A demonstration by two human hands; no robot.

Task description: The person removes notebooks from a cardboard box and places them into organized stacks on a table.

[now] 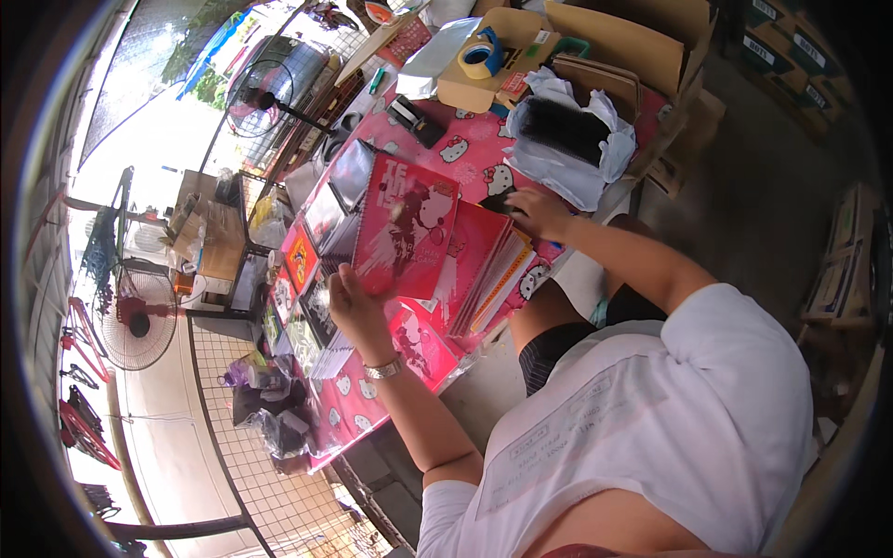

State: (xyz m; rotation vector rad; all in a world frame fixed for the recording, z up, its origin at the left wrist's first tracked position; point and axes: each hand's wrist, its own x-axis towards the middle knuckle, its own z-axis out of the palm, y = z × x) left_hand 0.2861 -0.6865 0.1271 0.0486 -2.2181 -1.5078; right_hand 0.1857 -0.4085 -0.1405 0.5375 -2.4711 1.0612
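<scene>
My left hand [358,314] grips the lower left corner of a red spiral notebook [405,228] with a player printed on its cover. The notebook is raised and tilted over a stack of similar red notebooks [479,251], whose page edges fan toward me. Another pink-red notebook [420,346] lies below, near the table's edge. My right hand [539,214] hovers just right of the stack with its fingers apart, close to a small black item [498,202]. Whether it touches that item I cannot tell.
The table's pink cloth [349,409] has white cat faces. Rows of small booklets [302,260] line its left side. Crumpled white wrapping around a black bundle [563,130], tape rolls [481,58] and open cardboard boxes [633,42] sit at the back. A standing fan [139,321] is at left.
</scene>
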